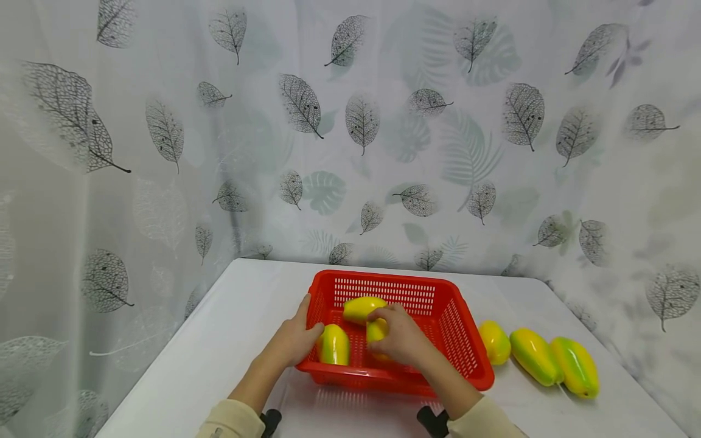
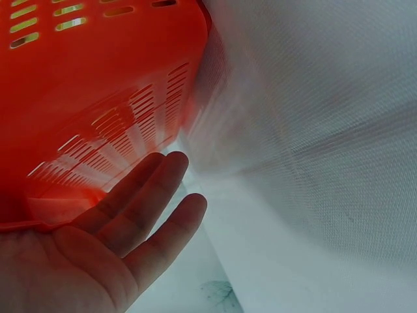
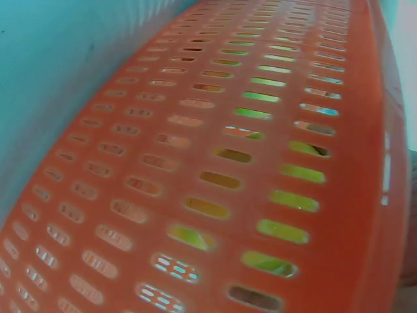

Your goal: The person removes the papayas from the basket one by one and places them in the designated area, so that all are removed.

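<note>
A red slotted plastic basket [image 1: 460, 298] stands on the white table. My left hand [image 1: 292, 340] rests at its left rim, thumb on the inner side. In the left wrist view its fingers [image 2: 146, 202] extend straight along the outer wall. My right hand [image 1: 402, 337] reaches over the front rim and grips a yellow mango [image 1: 375, 330], partly hidden by the fingers. Another yellow-green mango [image 1: 335, 347] stands near the left thumb, and one more mango [image 1: 360, 309] lies behind the gripped one. The right wrist view shows mostly the basket's slotted wall [image 3: 163, 163], with yellow-green showing through.
Right of the basket on the table [image 1: 263, 292] lie three more mangoes: a rounder one [image 1: 495, 342] close to the basket wall, a longer one [image 1: 535, 356], and a greener one [image 1: 575, 367]. A leaf-patterned curtain [image 1: 383, 152] hangs around the table's back and sides.
</note>
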A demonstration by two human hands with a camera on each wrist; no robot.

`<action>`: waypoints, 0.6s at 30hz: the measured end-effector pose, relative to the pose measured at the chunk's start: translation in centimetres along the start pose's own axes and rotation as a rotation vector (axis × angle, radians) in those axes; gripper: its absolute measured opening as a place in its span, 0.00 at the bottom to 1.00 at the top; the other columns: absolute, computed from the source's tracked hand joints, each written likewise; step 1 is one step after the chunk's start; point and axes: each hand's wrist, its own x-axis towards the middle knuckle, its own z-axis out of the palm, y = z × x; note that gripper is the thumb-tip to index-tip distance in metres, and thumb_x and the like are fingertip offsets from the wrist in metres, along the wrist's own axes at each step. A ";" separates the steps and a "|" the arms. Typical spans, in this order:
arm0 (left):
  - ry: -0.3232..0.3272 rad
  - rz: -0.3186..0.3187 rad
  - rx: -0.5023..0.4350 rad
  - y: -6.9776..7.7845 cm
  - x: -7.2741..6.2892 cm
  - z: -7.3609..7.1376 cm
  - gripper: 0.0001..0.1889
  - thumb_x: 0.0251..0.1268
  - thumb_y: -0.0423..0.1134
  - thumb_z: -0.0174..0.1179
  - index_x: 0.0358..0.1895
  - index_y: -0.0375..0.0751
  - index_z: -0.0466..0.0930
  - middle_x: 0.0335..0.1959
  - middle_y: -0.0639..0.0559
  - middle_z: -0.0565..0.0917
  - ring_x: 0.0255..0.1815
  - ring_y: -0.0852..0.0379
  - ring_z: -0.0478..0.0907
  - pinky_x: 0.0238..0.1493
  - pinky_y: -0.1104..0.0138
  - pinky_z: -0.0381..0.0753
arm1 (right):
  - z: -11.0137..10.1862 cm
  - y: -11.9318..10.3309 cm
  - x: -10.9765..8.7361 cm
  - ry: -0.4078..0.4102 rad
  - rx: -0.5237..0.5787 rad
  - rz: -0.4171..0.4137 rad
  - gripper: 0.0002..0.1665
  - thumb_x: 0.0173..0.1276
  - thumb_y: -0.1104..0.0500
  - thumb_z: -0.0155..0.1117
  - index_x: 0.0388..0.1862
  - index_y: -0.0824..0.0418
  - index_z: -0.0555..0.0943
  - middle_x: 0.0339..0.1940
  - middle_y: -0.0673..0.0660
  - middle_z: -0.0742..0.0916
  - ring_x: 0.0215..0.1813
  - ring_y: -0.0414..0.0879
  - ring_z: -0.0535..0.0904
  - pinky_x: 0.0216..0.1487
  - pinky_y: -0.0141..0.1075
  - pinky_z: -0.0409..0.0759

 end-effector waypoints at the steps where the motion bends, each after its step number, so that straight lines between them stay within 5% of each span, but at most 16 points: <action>1: 0.000 0.000 -0.001 0.0 0.0 0.0 0.46 0.68 0.48 0.59 0.85 0.46 0.45 0.46 0.38 0.84 0.21 0.54 0.81 0.28 0.63 0.87 | -0.1 0.0 -0.1 0.003 0.001 -0.002 0.28 0.52 0.61 0.83 0.53 0.55 0.86 0.63 0.61 0.78 0.57 0.56 0.78 0.56 0.55 0.86; 18: 0.007 0.009 -0.002 0.1 -0.1 0.0 0.46 0.68 0.47 0.59 0.85 0.44 0.45 0.48 0.37 0.85 0.22 0.54 0.82 0.28 0.63 0.88 | -1.5 -0.1 -1.0 0.053 0.005 0.004 0.28 0.52 0.60 0.83 0.53 0.52 0.86 0.64 0.59 0.78 0.60 0.56 0.78 0.54 0.51 0.88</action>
